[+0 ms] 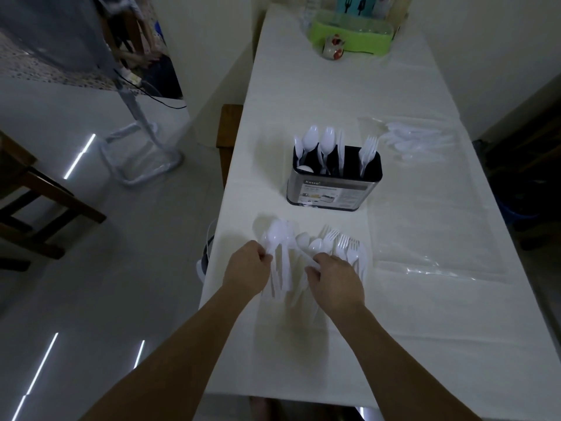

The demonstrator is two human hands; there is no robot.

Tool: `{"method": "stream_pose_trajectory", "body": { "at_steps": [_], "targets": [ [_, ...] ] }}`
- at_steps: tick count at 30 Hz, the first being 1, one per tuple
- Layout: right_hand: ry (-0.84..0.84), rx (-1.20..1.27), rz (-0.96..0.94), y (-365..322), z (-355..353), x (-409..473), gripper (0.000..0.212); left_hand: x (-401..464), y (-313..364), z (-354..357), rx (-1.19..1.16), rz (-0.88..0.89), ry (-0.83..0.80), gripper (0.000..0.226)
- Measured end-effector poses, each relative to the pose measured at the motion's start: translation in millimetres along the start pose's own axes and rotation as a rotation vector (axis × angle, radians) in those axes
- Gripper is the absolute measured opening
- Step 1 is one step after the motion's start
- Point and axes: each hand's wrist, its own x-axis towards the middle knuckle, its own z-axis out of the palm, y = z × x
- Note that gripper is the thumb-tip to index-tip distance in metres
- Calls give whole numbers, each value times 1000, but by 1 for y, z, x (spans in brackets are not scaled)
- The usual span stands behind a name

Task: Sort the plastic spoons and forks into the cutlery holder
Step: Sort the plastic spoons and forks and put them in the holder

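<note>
A metal cutlery holder (334, 189) with a black inside stands mid-table. White spoons (318, 141) stick up in its left part and white forks (368, 150) in its right part. Nearer me lies a loose pile of white plastic spoons (303, 241) and forks (343, 243). My left hand (246, 268) grips a bunch of spoons (277, 238) by their handles at the pile's left side. My right hand (334, 281) pinches a white handle in the middle of the pile; which kind of piece it is stays hidden.
A clear bag of more white cutlery (416, 141) lies right of the holder, and an empty clear bag (434, 238) lies nearer. A green tray (352, 34) and a small mug (332, 48) stand at the far end. Table's left edge (224, 208) runs close to my left hand.
</note>
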Motion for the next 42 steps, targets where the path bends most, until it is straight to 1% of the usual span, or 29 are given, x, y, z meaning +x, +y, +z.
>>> {"method": "stream_pose_trajectory", "body": {
  "at_steps": [4, 6, 8, 10, 13, 15, 17, 19, 22, 24, 26, 27, 29, 31, 33, 36, 38, 40, 42],
  "targets": [
    [-25, 66, 55, 0, 1, -3, 26, 0, 0, -2, -118, -52, -12, 23],
    [-22, 113, 91, 2, 2, -6, 24, 1, -1, -1, -221, -105, -26, 25],
    [1, 161, 126, 3, 3, -9, 21, 2, -1, 1, -317, -148, -35, 19],
    [16, 230, 159, 3, 3, -12, 17, 1, 1, 3, -360, -163, -27, 10],
    [11, 302, 201, 2, 3, -16, 16, -2, 10, 5, -451, -180, -14, 7],
    [19, 330, 226, 1, 2, -19, 15, -4, 20, 7, -515, -208, -25, 11],
    [38, 355, 252, 0, 0, -21, 11, -2, 26, 11, -529, -220, -48, 24],
    [60, 396, 269, -2, -4, -25, 9, -2, 33, 15, -579, -242, -89, 30],
    [70, 501, 231, -11, -5, -32, 14, -4, 42, 16, -717, -236, -118, 36],
    [39, 540, 165, -20, -2, -35, 15, -7, 45, 15, -796, -224, -124, 38],
    [-9, 563, 110, -29, 3, -35, 16, -7, 44, 11, -813, -219, -135, 34],
    [-23, 555, 80, -32, 5, -34, 18, -6, 43, 8, -813, -219, -139, 32],
    [4, 494, 30, -36, 9, -31, 25, -2, 38, 1, -814, -229, -109, 29],
    [52, 404, 52, -35, 11, -24, 29, 3, 31, -6, -765, -235, -40, 28],
    [49, 296, 114, -35, 12, -13, 25, 8, 23, -13, -705, -238, 18, 25],
    [-17, 128, 177, -44, 14, 0, 29, 16, 12, -17, -677, -273, 76, 27],
    [-101, 61, 193, -50, 15, 5, 32, 18, 7, -16, -721, -315, 82, 28],
    [-154, 19, 210, -56, 15, 7, 28, 16, 5, -17, -804, -346, 71, 25],
    [-165, 8, 240, -60, 16, 9, 24, 15, 2, -18, -828, -358, 54, 25]
  ]
}}
